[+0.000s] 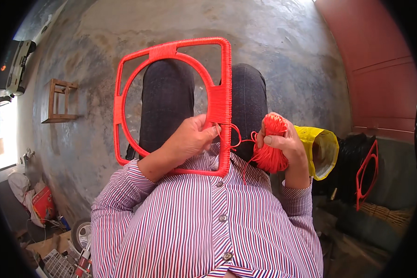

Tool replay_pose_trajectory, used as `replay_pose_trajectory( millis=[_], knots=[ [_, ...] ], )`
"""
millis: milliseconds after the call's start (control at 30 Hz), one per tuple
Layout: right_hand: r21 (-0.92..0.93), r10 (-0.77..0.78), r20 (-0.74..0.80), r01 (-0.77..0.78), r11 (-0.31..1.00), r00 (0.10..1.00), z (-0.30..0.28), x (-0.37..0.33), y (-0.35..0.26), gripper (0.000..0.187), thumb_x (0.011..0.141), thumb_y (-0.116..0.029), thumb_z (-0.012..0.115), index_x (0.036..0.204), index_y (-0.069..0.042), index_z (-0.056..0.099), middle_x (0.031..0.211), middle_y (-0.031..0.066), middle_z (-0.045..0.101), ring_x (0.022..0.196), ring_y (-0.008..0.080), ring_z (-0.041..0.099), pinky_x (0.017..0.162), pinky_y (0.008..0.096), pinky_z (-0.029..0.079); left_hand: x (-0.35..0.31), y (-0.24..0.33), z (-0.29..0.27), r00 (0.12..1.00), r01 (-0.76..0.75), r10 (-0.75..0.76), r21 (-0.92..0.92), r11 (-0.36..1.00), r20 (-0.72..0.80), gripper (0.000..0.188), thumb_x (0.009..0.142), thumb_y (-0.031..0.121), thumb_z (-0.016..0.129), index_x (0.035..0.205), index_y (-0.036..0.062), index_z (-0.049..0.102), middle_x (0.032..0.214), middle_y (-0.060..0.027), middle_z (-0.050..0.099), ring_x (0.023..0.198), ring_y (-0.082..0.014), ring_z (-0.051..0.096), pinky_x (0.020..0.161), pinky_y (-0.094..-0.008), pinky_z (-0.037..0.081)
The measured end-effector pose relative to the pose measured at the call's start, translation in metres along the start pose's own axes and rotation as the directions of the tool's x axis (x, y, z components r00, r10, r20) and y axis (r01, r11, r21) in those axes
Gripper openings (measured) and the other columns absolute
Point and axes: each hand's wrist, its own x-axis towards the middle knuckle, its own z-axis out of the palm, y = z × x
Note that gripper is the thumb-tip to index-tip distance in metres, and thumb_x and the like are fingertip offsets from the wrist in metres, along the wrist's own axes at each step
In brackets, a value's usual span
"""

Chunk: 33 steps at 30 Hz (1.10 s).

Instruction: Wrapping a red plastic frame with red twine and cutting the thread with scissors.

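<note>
1. Across the person's lap stood a red frame [226, 69], a rounded square around a ring, its lower edge close to the striped shirt [180, 217].
2. The left hand [192, 139] reached over the ring to the right-hand bar; its thumb and fingers seemed to pinch a thin red strand [239, 134] there.
3. The right hand [289, 146] gripped a red cord bundle [273, 146], fingers curled around it and thumb pressed on its front.
4. Between bar and bundle the strand hung in slack loops, so good handling probably called for drawing them out gently before they snagged or knotted.
5. Steady tension from the left fingers, with each turn laid snugly beside the last, likely suited the bar best; a loose right grip would have let cord slip out freely.
6. The left fingertips were partly hidden, and the strand's path behind the bar could not be traced.
7. The left forearm covered part of the ring, and a second red frame [358, 185] near the yellow bag [306, 139] sat in shadow, hard to make out.
</note>
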Motion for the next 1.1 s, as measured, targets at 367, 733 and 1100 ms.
replay_pose_trajectory(
  millis=[367, 733, 1100],
  knots=[
    [-0.01, 0.08, 0.063, -0.08, 0.997, 0.995, 0.024, 0.004, 0.012, 0.032, 0.086, -0.003, 0.072, 0.116, 0.003, 0.061, 0.1, 0.0088, 0.07, 0.093, 0.0157, 0.067, 0.086, 0.0293, 0.053, 0.001, 0.0, 0.0, 1.0, 0.0, 0.001, 0.022, 1.0, -0.019, 0.028, 0.104, 0.029, 0.062, 0.119, 0.0062, 0.061, 0.065, 0.0067, 0.051, 0.049, -0.0003, 0.041, 0.043, -0.017, 0.032],
    [0.139, -0.511, -0.25, 0.553, 0.822, 0.823, 0.021, -0.017, -0.006, 0.029, 0.08, -0.011, 0.059, 0.107, -0.001, 0.054, 0.071, 0.0095, 0.063, 0.08, 0.0304, 0.068, 0.08, 0.0473, 0.053, 0.0, 0.004, 0.001, 0.998, 0.056, -0.056, -0.001, 0.998, -0.027, 0.027, 0.106, 0.028, 0.058, 0.121, 0.0061, 0.062, 0.064, 0.007, 0.053, 0.047, 0.0005, 0.04, 0.042, -0.0157, 0.032],
    [0.454, -0.304, 0.097, 0.23, 0.861, 0.948, 0.058, -0.041, -0.037, 0.031, 0.078, -0.007, 0.069, 0.102, 0.0, 0.051, 0.069, 0.008, 0.059, 0.061, 0.0179, 0.058, 0.064, 0.0341, 0.05, 0.009, -0.01, -0.012, 0.994, 0.112, -0.109, -0.115, 0.987, 0.031, 0.024, 0.108, 0.027, 0.053, 0.11, 0.0057, 0.063, 0.061, 0.0055, 0.056, 0.044, -0.0007, 0.044, 0.04, -0.016, 0.035]
  ],
)
